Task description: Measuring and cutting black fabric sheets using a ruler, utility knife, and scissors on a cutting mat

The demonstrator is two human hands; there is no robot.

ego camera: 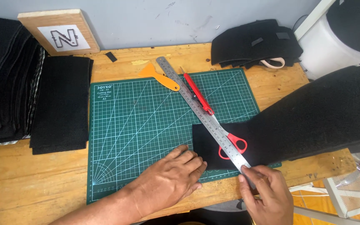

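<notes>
Steel ruler [201, 113] lies diagonally across the black fabric strip [296, 121], whose left end rests flat on the mat.

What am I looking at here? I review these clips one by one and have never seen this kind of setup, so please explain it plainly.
There is no machine: a head-worn camera looks down at a person's two bare hands over a wooden table. On it lies a green cutting mat. The left hand presses flat on the mat at the edge of a black fabric strip. The right hand pinches the near end of a steel ruler laid across the fabric. Red-handled scissors, a red knife and an orange scraper lie nearby.
</notes>
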